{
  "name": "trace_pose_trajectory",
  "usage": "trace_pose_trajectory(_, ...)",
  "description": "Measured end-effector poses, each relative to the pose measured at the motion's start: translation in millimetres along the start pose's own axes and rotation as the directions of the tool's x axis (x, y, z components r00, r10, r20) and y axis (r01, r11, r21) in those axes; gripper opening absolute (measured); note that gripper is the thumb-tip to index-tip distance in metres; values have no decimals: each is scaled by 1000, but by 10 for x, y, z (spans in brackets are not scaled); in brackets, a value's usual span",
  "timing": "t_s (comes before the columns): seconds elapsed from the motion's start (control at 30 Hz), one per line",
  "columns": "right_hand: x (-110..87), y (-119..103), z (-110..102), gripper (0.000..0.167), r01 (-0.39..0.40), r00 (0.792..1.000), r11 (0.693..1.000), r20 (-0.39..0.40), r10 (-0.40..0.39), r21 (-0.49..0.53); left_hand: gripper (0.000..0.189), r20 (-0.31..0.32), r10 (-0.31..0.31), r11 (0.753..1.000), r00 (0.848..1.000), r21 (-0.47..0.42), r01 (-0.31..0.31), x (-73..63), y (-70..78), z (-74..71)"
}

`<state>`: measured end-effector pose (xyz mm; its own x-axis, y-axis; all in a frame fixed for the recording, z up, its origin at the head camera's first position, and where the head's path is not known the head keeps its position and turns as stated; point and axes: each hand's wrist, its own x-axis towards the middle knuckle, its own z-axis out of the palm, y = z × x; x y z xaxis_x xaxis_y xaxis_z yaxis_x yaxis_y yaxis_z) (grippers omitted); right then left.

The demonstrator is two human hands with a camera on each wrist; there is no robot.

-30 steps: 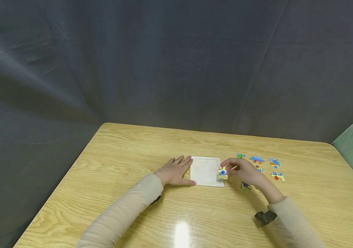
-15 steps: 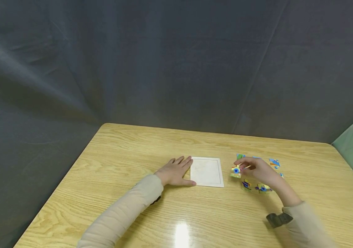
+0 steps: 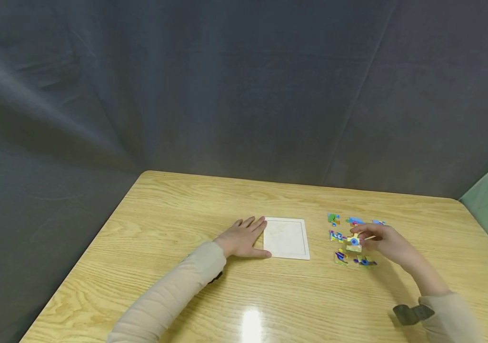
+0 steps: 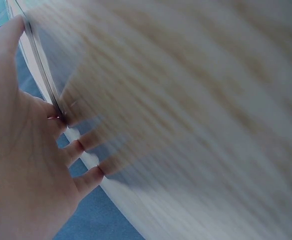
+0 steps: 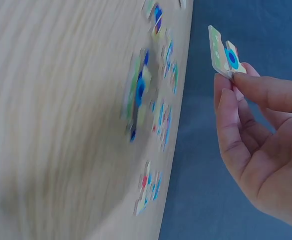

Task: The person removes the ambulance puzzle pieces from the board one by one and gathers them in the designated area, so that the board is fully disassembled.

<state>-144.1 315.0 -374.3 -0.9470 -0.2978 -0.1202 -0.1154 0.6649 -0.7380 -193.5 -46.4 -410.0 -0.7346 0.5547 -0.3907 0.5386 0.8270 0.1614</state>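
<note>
My right hand (image 3: 387, 243) pinches a jigsaw puzzle piece (image 3: 353, 242) between thumb and fingers, raised over the loose pieces. In the right wrist view this held piece (image 5: 225, 54) shows a blue round wheel and a green strip, and my right hand (image 5: 265, 135) keeps it off the table. My left hand (image 3: 244, 237) lies with spread fingers at the left edge of a square white puzzle frame (image 3: 285, 258). The left wrist view shows the fingers of my left hand (image 4: 31, 140) extended against the frame's edge (image 4: 43, 75) and the tabletop.
Several loose puzzle pieces lie on the wooden table (image 3: 209, 305) right of the frame, among them a green one (image 3: 333, 218), a purple one (image 3: 341, 257) and a blue-wheeled one (image 3: 364, 261). A dark curtain (image 3: 244, 95) hangs behind the table.
My right hand has moved rightward with the puzzle piece, from the frame's right edge to above the loose pieces. My left hand and the frame have stayed put.
</note>
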Motion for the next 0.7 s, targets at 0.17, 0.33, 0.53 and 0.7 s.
trace_pose_trajectory(0.17, -72, 127, -69, 35, -31, 1000, 999, -5, 31, -39, 90, -1, 4, 1000, 1000, 0, -4, -2, -2, 7)
trace_pose_trajectory(0.33, -127, 251, -132, 35, -49, 999, 997, 0, 49, -51, 90, -4, 7, 1000, 1000, -1, -7, -8, -2, 3)
trace_pose_trajectory(0.53, -187, 400, -201, 35, -50, 999, 998, -4, 50, -41, 90, -1, 3, 1000, 1000, -3, -3, -9, -2, -4)
trace_pose_trajectory(0.7, -236, 496, -261, 36, -84, 996, 995, 4, 85, -46, 90, 5, -3, 1000, 1000, -1, 3, -12, 3, -15)
